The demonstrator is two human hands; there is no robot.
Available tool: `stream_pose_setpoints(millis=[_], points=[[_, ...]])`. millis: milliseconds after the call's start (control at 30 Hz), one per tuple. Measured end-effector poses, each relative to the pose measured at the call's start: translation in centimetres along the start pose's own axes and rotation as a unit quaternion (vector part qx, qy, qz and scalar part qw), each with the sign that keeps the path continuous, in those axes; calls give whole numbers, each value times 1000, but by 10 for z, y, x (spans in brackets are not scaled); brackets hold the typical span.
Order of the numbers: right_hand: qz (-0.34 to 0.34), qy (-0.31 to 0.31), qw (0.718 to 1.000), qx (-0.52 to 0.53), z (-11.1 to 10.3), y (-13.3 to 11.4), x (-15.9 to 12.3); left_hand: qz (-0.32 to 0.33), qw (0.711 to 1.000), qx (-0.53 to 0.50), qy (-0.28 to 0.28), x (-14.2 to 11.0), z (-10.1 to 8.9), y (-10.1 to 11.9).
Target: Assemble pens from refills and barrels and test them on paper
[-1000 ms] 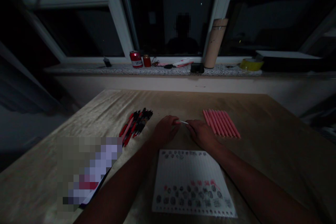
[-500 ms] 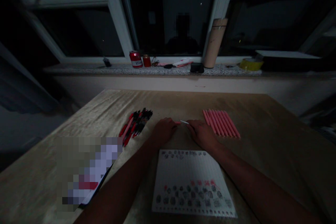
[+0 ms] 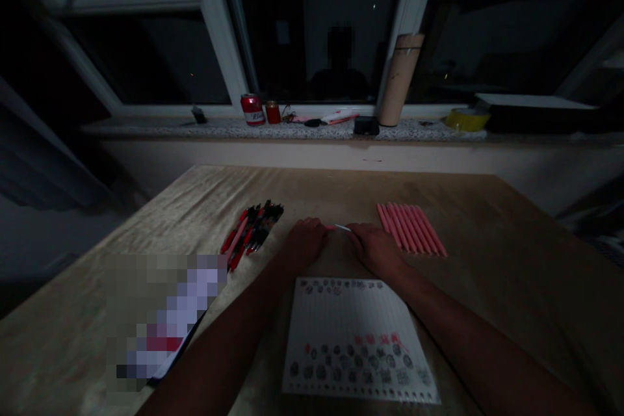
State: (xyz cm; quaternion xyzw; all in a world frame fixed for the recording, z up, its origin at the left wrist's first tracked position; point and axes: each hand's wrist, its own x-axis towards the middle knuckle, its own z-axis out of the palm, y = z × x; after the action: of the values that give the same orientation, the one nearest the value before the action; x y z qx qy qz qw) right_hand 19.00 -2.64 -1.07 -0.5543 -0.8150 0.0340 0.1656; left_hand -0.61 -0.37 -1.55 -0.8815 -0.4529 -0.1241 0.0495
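1. Pen refill (image 3: 342, 227) lay just beyond the notepad (image 3: 358, 338), bridging both hands.
2. Left hand (image 3: 305, 244) pinched its red end; right hand (image 3: 375, 248) gripped the pale end, apparently for an even pull.
3. Pink tubes (image 3: 412, 229) lay right of the notepad, red-black pens (image 3: 251, 231) left, on the tabletop (image 3: 487, 260).

1. The left hand (image 3: 305, 244) has drawn in slightly toward the person since a second ago, its knuckles lower and its fingers (image 3: 319, 229) curled tighter over the pink pen piece (image 3: 331, 227).
2. Less of that pink piece shows past the left fingers than before; only a short stub sticks out.
3. The thin white refill (image 3: 343, 228), between the fingers of both hands, looks a little shorter in view, though the dim light makes this hard to judge.
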Motion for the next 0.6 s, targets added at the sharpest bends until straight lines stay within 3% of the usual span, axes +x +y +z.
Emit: stream_pose_setpoints(millis=[367,600], points=[[3,-5,1000,-11,-3,-1,0,10,1000,-2,25,2,3,1],[-6,2,1000,-10,-1,0,0,-8,973,-229,38,3,-2,3]])
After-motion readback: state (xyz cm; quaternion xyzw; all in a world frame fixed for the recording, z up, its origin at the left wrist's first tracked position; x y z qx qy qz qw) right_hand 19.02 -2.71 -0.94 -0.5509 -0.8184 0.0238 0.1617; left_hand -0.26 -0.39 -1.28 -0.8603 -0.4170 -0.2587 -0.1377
